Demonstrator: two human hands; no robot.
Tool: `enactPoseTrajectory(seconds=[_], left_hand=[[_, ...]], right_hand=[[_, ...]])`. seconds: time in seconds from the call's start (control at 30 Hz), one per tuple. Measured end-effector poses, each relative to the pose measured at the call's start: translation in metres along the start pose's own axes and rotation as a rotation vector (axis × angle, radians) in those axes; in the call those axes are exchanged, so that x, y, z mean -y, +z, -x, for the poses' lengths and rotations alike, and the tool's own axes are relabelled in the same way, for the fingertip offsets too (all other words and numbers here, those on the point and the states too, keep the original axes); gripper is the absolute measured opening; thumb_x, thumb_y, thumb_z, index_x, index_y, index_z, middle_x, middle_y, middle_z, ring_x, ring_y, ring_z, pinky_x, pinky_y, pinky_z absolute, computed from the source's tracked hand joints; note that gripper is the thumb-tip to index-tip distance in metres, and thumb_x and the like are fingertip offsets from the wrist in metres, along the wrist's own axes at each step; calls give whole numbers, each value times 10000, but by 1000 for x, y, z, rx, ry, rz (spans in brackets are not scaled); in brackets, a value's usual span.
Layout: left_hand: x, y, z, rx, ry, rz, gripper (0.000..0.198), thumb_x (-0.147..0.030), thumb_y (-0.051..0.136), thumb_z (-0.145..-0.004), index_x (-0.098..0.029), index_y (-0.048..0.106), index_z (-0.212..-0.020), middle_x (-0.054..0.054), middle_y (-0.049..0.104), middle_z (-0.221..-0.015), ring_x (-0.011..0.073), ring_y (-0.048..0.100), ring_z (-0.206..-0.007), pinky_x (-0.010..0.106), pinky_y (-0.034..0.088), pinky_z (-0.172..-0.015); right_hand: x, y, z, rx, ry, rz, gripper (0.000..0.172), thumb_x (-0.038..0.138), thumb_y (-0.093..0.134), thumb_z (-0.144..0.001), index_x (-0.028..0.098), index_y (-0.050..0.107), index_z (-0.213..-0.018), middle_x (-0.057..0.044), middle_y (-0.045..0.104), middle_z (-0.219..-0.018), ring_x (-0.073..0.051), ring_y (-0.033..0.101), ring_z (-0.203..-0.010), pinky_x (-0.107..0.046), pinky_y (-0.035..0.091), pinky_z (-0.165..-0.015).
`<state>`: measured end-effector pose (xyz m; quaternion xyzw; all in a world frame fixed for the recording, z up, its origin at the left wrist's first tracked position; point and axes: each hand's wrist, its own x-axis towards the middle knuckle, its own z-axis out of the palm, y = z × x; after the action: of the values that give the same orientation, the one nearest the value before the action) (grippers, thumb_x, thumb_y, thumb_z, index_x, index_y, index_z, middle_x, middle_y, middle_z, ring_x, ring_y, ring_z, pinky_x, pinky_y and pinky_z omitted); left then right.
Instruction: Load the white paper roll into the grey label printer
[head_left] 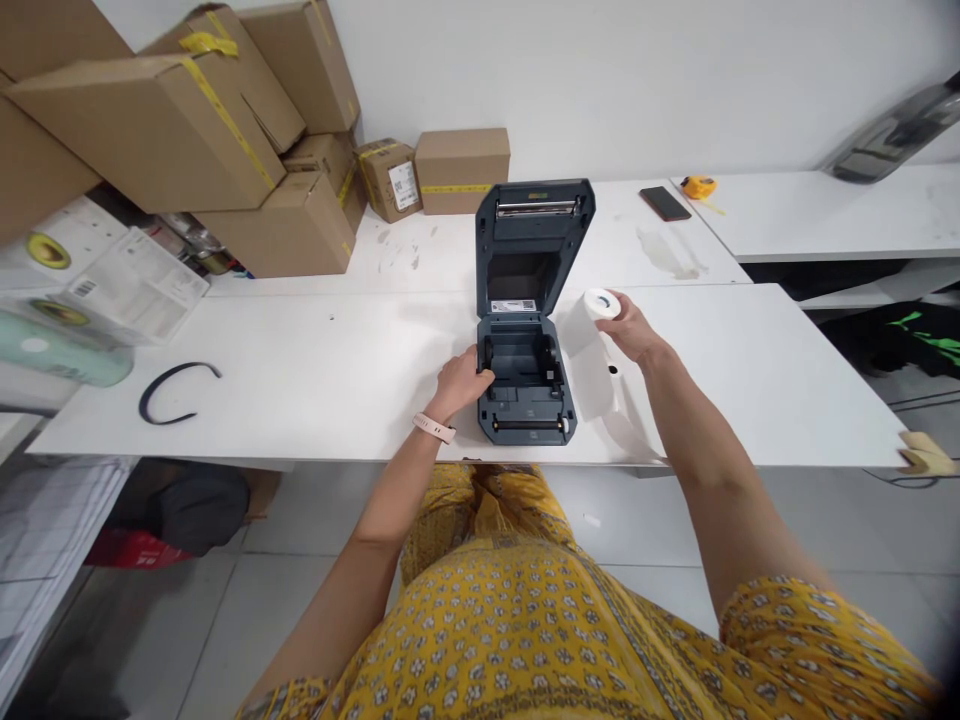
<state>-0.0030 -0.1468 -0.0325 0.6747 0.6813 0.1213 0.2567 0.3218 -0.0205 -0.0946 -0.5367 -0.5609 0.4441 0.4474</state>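
Observation:
A dark grey label printer (517, 400) stands on the white table with its lid (525, 245) raised, showing the roll bay inside. My left hand (463, 383) grips the printer's left wall, thumb over the edge. To the right of the printer, my right hand (634, 328) is closed on a white roll of label paper (600, 303), held up off the table. A loose strip of the paper (626, 420) hangs from the roll and curls down toward the table's front edge.
Cardboard boxes (157, 130) are stacked at the back left, with a smaller box (461, 170) behind the printer. A black headband (169, 395) lies at left. A phone (664, 204), yellow tape measure (698, 187) and dark clear bottle (892, 130) are at the back right.

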Motion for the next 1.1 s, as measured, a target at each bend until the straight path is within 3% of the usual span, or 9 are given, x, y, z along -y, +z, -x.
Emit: enactPoseTrajectory(seconds=[0.13, 0.27, 0.4, 0.53, 0.67, 0.77, 0.9, 1.0, 1.1], left_hand=[[1, 1, 0, -1, -5, 10, 519, -245, 534, -847, -174, 626, -1353, 128, 789, -1023, 359, 733, -1030, 443, 551, -899], [1, 1, 0, 5, -1, -5, 520, -259, 527, -856, -179, 615, -1361, 125, 788, -1066, 350, 730, -1049, 426, 552, -892], [1, 0, 0, 4, 10, -16, 519, -247, 515, -861, -180, 604, -1368, 117, 789, -1085, 329, 733, -1042, 401, 550, -880], [1, 1, 0, 0, 21, -37, 488, -247, 513, -868, -177, 612, -1340, 118, 790, -1071, 325, 736, -1027, 396, 549, -869], [2, 2, -2, -10, 13, -48, 467, -245, 511, -871, -180, 620, -1320, 111, 791, -1057, 316, 739, -1019, 386, 546, -860], [1, 2, -1, -11, 15, -48, 464, -239, 507, -869, -176, 623, -1313, 115, 791, -1058, 317, 740, -1013, 385, 545, -848], [1, 2, 0, -3, 28, -44, 460, -246, 504, -864, -154, 623, -1299, 139, 786, -1075, 336, 739, -1018, 402, 548, -841], [3, 3, -1, -21, 32, -46, 460, -260, 506, -870, -157, 620, -1303, 141, 785, -1087, 342, 736, -1037, 406, 549, -849], [4, 4, -2, -18, 21, -53, 472, -272, 520, -871, -169, 616, -1321, 130, 788, -1091, 336, 736, -1056, 399, 549, -864]], right_hand=[[-5, 7, 1, 68, 6, 2, 885, 382, 840, -511, 209, 543, -1326, -139, 691, -1348, -306, 672, -1211, -431, 577, -1021], [-6, -3, 6, 88, 37, 14, 951, 448, 877, -590, 254, 511, -1446, -122, 622, -1471, -319, 573, -1384, -484, 495, -1149], [-8, -36, 34, 80, 61, -25, 702, 550, 867, -661, 302, 678, -1290, -106, 636, -1476, -333, 556, -1427, -540, 422, -1212], [-7, -54, 78, 308, 112, 80, 564, 552, 889, -673, 293, 772, -1161, -80, 685, -1438, -325, 615, -1351, -512, 460, -1180], [-1, -36, 107, 373, 143, 199, 604, 578, 869, -678, 289, 772, -1200, -52, 779, -1243, -279, 718, -1073, -422, 609, -913], [12, -25, 116, 330, 164, 88, 622, 620, 863, -656, 245, 784, -1145, -63, 812, -1037, -246, 731, -867, -379, 605, -766], [62, -15, 119, 374, 43, 10, 656, 660, 824, -711, 238, 760, -1209, -102, 799, -1103, -260, 735, -913, -384, 572, -803], [111, 11, 108, 540, -139, 268, 615, 641, 792, -763, 253, 754, -1237, -82, 781, -1177, -269, 707, -1047, -380, 526, -928], [139, 52, 84, 716, -267, 585, 552, 591, 754, -804, 219, 754, -1212, -72, 789, -1097, -246, 697, -986, -339, 499, -879]])
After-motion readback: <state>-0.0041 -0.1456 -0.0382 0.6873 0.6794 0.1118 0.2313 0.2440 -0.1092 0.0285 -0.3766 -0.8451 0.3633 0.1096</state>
